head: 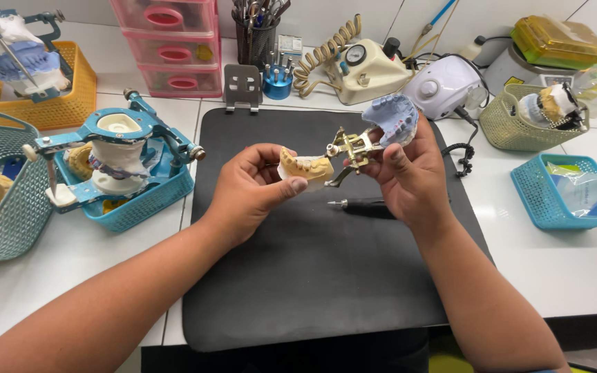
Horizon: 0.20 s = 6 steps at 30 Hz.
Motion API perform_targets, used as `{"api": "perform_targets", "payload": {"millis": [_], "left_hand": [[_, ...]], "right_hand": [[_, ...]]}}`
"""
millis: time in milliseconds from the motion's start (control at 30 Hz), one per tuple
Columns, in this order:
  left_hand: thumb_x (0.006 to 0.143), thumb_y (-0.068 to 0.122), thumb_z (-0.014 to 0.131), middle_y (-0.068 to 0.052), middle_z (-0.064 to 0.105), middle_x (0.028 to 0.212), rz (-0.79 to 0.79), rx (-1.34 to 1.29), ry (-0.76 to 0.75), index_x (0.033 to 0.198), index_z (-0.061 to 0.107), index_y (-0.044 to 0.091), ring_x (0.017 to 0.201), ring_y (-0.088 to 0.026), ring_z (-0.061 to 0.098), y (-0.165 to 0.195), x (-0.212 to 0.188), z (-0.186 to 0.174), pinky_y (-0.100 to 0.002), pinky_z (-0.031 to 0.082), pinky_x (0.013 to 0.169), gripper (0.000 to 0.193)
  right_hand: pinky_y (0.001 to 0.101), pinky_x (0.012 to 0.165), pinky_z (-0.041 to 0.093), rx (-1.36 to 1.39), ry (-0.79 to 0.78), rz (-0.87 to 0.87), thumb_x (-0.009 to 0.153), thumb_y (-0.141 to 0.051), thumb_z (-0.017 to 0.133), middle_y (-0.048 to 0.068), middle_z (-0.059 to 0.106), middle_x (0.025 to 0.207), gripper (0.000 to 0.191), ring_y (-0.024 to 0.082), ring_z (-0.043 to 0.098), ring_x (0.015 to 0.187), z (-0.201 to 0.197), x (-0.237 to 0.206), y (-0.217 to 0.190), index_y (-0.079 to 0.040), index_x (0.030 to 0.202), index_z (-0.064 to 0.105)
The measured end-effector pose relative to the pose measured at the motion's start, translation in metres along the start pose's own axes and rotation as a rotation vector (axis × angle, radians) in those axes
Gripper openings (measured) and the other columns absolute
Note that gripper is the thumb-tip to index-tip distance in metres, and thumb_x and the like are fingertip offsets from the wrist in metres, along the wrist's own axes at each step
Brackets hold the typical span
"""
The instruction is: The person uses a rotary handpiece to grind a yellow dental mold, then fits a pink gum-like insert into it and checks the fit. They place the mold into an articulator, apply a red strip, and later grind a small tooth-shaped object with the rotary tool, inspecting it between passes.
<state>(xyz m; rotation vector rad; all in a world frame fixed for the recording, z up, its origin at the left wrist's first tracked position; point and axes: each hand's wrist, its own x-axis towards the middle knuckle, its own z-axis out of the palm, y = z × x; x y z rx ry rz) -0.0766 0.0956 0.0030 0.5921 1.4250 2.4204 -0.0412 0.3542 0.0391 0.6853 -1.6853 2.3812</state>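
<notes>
Black mat (312,276) on white table (561,269)

Yellow cast (305,166) is pinched by left hand (253,190), hinged blue cast (392,119) by right hand (409,173), above mat centre; baskets are crowded at 9 and 3 o'clock, mat bare at 6.

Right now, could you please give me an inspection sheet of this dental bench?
Surface: white bench with a black mat in the middle.
Job's things: yellow tooth cast and blue-grey tooth cast, joined by a small brass hinge frame.
Clutter: black handpiece on the mat; blue articulator in a teal basket; orange basket; pink drawers.
Hands: left hand pinches the yellow cast; right hand holds the frame and blue-grey cast.
Cables: coiled cord; black cord.
Surroundings: white tiled wall.
</notes>
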Motion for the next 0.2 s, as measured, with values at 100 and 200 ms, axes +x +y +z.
{"api": "perform_targets", "payload": {"millis": [100,200], "left_hand": [[0.087,-0.001,0.081,-0.012,0.067,0.120,0.158,0.025,-0.091,0.126,0.056,-0.002,0.113,-0.016,0.067,0.005,-0.011,0.006,-0.032,0.059,0.099,0.047],[0.093,0.006,0.076,-0.010,0.064,0.129,0.207,0.062,-0.093,0.137,0.054,0.001,0.123,-0.017,0.063,0.008,-0.019,0.011,-0.034,0.054,0.107,0.049]], "right_hand": [[0.0504,0.101,0.059,0.095,0.039,-0.006,0.105,-0.032,0.066,0.005,0.056,0.127,0.054,0.024,0.066,0.120,0.014,-0.007,-0.003,-0.010,0.147,0.040],[0.0513,0.103,0.059,0.147,0.074,-0.027,0.107,-0.033,0.065,0.006,0.055,0.129,0.053,0.026,0.064,0.123,0.025,-0.013,-0.003,-0.010,0.148,0.040]]}}
